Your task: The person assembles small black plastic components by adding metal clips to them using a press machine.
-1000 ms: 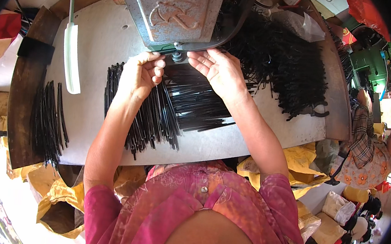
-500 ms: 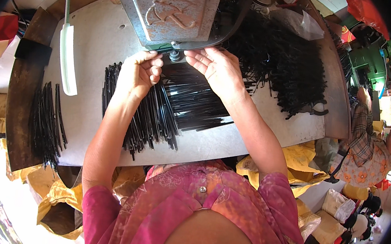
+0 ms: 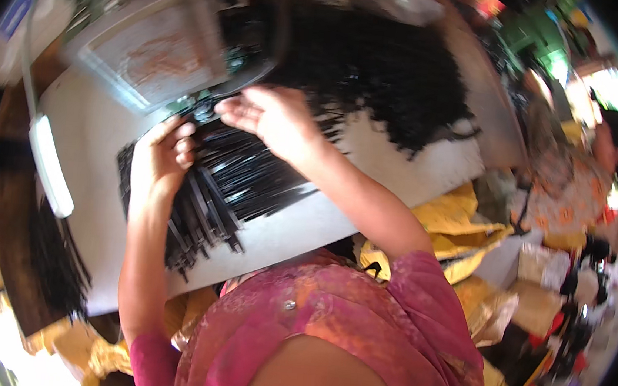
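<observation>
Both my hands are raised to the lower end of a grey metal machine head (image 3: 151, 51), one on each side of its small metal tip (image 3: 204, 112). My left hand (image 3: 163, 151) is closed in a pinch, fingers curled, just left of the tip. My right hand (image 3: 275, 121) reaches in from the right, its fingers drawn together at the tip. Blur hides what the fingertips hold. Below the hands lie a bundle of thin black strips (image 3: 205, 228) pointing toward me and a crosswise pile of black strips (image 3: 258, 181).
A large heap of black strips (image 3: 367, 57) covers the table's right side. More black strips (image 3: 57, 258) hang at the left edge. A lit lamp (image 3: 51, 164) stands left of the machine. Yellow sacks (image 3: 440, 224) lie below the table, and another person (image 3: 564, 173) sits at right.
The whole view has swung and tilted, so machine, table and hands appear further left and blurred. My hands stay at the machine's tip in much the same pose.
</observation>
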Available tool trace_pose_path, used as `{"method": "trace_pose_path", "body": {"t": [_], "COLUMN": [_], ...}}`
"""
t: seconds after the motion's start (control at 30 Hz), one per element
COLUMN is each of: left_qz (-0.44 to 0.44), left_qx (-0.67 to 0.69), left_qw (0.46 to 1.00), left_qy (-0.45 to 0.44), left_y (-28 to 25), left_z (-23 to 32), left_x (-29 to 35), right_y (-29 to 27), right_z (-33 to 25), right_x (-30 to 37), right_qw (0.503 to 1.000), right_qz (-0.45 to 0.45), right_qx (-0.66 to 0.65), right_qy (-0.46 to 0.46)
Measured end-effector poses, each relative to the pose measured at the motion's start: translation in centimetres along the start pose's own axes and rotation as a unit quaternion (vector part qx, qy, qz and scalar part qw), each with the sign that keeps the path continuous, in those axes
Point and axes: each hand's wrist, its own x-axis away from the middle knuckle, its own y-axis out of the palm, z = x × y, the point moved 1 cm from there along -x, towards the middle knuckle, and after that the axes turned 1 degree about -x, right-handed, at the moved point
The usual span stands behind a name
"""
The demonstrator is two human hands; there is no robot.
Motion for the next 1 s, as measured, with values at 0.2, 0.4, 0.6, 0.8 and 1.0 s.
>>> {"method": "trace_pose_path", "body": {"t": [0.2,0.4,0.6,0.8,1.0], "left_qz": [0.016,-0.012,-0.045,0.028,0.039], "left_qx": [-0.053,-0.071,-0.059,-0.164,-0.180], "left_qw": [0.998,0.997,0.997,0.985,0.980], "left_qy": [0.007,0.029,0.017,0.045,0.069], "left_y": [0.5,1.4,1.1,1.3,0.6], "left_z": [1.1,1.4,-0.1,0.7,0.5], "left_x": [-0.7,1.2,0.6,2.3,2.0], "right_y": [-0.7,-4.7,-4.6,-3.3,-7.0], "right_z": [-6.7,-14.1,-12.1,-12.6,-12.7], "right_x": [4.2,6.9,6.7,6.6,5.5], "right_qw": [0.934,0.522,0.399,0.340,0.344], "right_qz": [-0.019,0.076,0.027,0.047,0.020], "right_qx": [0.350,0.835,0.879,0.912,0.918], "right_qy": [0.072,-0.159,-0.258,-0.224,-0.197]}}
